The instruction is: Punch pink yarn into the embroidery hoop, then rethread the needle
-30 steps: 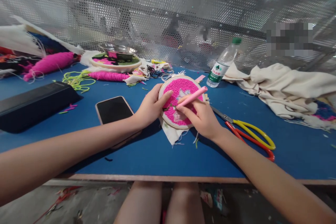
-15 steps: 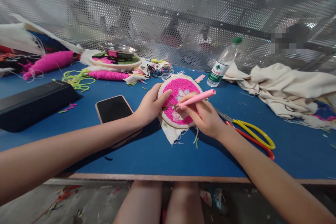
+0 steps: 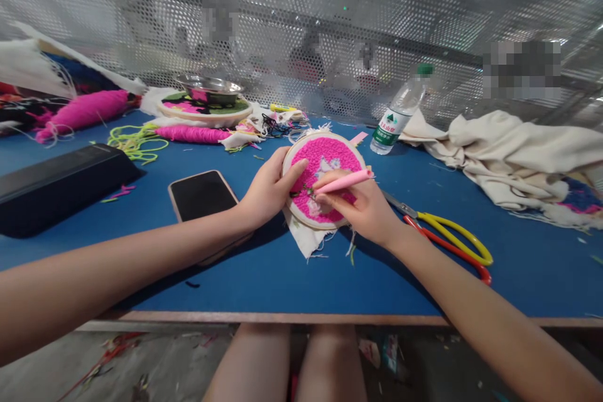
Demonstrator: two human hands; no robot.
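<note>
A round hoop holds cloth covered in bright pink loops, with a pale blue and white figure and some green near its middle. My left hand grips the hoop's left rim, thumb on the pink surface. In my right hand is a pink pen-like tool, its lower end at the green patch and hidden by the fingers. White cloth with frayed edges hangs below the hoop.
Scissors with yellow and red handles lie at right, near a water bottle and cream cloth. A phone and black case lie left. Behind are pink yarn and a metal bowl on another hoop.
The pink tool has tipped lower, its upper end moving down and left. My right hand has shifted slightly with it, while my left hand keeps its hold on the hoop.
</note>
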